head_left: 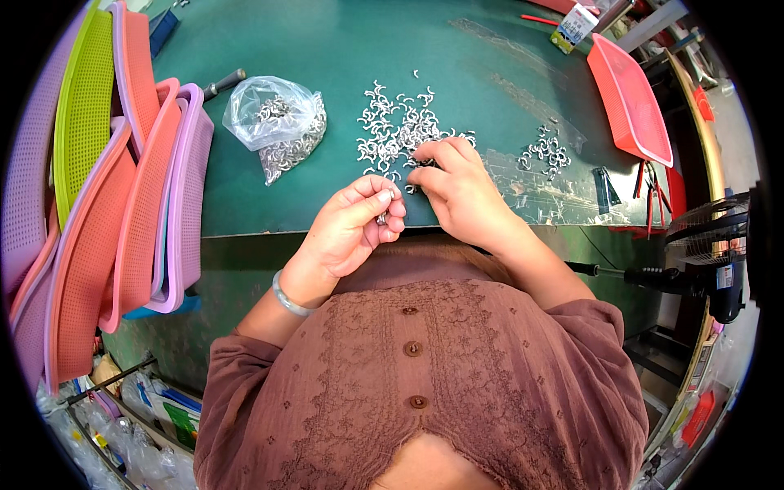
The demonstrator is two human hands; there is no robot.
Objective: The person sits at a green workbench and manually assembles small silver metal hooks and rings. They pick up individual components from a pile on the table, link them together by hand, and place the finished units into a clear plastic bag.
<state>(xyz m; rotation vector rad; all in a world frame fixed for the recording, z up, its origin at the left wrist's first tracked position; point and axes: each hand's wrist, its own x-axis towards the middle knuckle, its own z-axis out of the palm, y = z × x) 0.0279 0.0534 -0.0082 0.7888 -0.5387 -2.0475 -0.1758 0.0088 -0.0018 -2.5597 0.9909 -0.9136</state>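
My left hand (353,219) is held just off the table's front edge, fingers curled closed around small shiny metal pieces (381,218); part of them shows between thumb and fingers. To its right, my right hand (461,189) bends down over the near side of a loose pile of small silver C-shaped metal pieces (398,131). Its thumb and fingertips are drawn together among the pieces, and whatever they grip is hidden. A clear plastic bag (273,110) full of similar pieces stands open at the left, beyond the left hand. A smaller heap of metal pieces (549,153) lies right of the right hand.
Stacked purple, green and coral plastic baskets (86,106) crowd the left side. A coral basket (629,102) sits at the green table's (343,49) right, near a drink carton (574,29). Pliers (653,196) and a black fan (706,245) are at the right edge. A dark-handled tool (224,83) lies behind the bag.
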